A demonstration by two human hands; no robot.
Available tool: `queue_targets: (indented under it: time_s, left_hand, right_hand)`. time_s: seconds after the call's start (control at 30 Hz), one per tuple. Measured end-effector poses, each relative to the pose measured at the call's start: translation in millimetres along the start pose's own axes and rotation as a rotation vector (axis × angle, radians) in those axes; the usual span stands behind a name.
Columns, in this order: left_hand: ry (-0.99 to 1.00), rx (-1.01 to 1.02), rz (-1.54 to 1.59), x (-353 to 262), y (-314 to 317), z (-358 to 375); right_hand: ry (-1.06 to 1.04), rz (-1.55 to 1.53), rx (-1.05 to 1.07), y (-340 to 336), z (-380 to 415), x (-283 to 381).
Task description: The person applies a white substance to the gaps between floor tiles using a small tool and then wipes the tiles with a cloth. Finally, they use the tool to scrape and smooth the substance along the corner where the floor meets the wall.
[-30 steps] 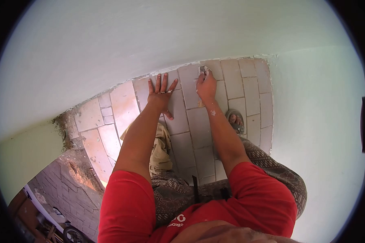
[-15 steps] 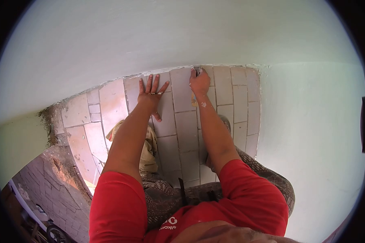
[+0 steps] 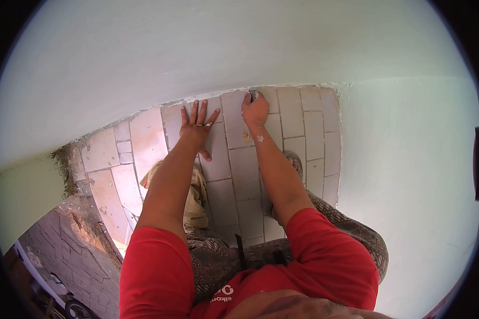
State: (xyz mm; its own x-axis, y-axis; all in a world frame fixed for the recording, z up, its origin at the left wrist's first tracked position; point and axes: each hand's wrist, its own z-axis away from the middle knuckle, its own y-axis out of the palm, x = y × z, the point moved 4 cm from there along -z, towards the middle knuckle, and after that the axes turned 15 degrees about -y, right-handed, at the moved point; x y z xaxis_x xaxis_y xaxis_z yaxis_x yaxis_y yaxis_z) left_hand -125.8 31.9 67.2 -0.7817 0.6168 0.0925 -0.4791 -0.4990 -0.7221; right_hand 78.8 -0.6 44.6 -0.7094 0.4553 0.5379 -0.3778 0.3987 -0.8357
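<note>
My left hand [image 3: 198, 130] lies on the floor tiles [image 3: 218, 159] with its fingers spread, close to the foot of the pale wall [image 3: 239, 42]. To its right, my right hand [image 3: 255, 110] is closed around a small dark grey scraper-like tool [image 3: 253, 95], held where the tiles meet the wall. The grip hides most of the tool. White specks mark my right wrist. A yellowish piece [image 3: 247, 134] shows beside that wrist; whether it belongs to the tool I cannot tell.
A crumpled beige cloth or sack [image 3: 196, 204] lies under my left forearm. A foot in a sandal [image 3: 294, 161] is right of my right forearm. Another wall [image 3: 404, 186] rises at the right. Lower left, beyond a rough edge, are paving and a wheel [image 3: 75, 309].
My right hand has shifted slightly left along the wall's foot, with the tool still in it. My left hand has stayed in place.
</note>
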Motion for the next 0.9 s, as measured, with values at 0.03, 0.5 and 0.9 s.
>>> queue_targets:
  time_s: [0.03, 0.5, 0.9]
  left_hand:
    - [0.003, -0.013, 0.007, 0, 4, 1]
    - [0.013, -0.014, 0.015, 1, -1, 3]
    - [0.014, -0.011, 0.033, 0, 0, 2]
  right_hand:
    - [0.053, -0.017, -0.023, 1, 1, 0]
    - [0.033, -0.041, -0.042, 3, 5, 8]
    - [-0.058, 0.037, 0.036, 10, 7, 13]
